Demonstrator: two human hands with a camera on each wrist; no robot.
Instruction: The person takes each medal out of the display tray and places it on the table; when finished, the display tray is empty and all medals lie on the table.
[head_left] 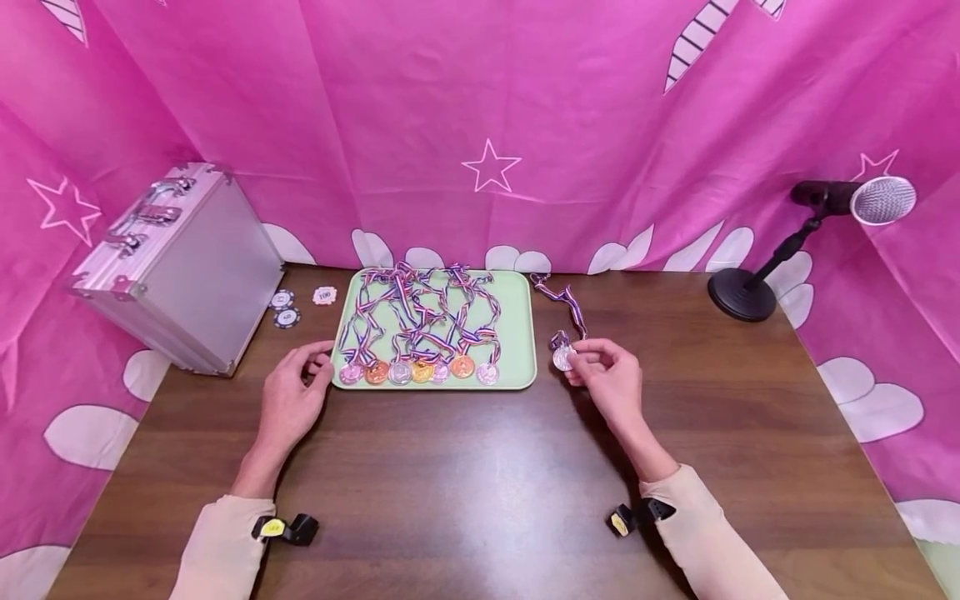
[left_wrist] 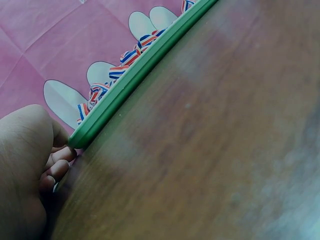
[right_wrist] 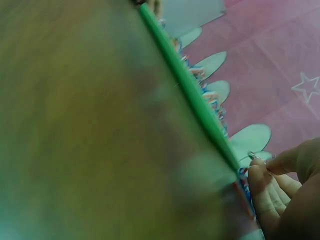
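Note:
My left hand (head_left: 291,402) grips the left edge of a light green tray (head_left: 521,333), near its front corner. In the left wrist view the thumb and fingers meet at the corner of the tray rim (left_wrist: 107,107). Several medals, among them a gold medal (head_left: 423,372), lie in a row along the tray's front, their striped ribbons (head_left: 431,317) tangled behind them. Right of the tray, my right hand (head_left: 617,379) pinches a silver medal (head_left: 562,358) between thumb and fingers. Its red, white and blue ribbon (head_left: 574,310) trails back along the table.
A silver case (head_left: 202,275) stands at the left, with two dark poker chips (head_left: 286,317) and a pale chip (head_left: 325,296) beside it. At the back right is a microphone (head_left: 883,201) on a black stand (head_left: 742,294). A pink curtain (head_left: 420,108) encloses the wooden table (head_left: 465,500).

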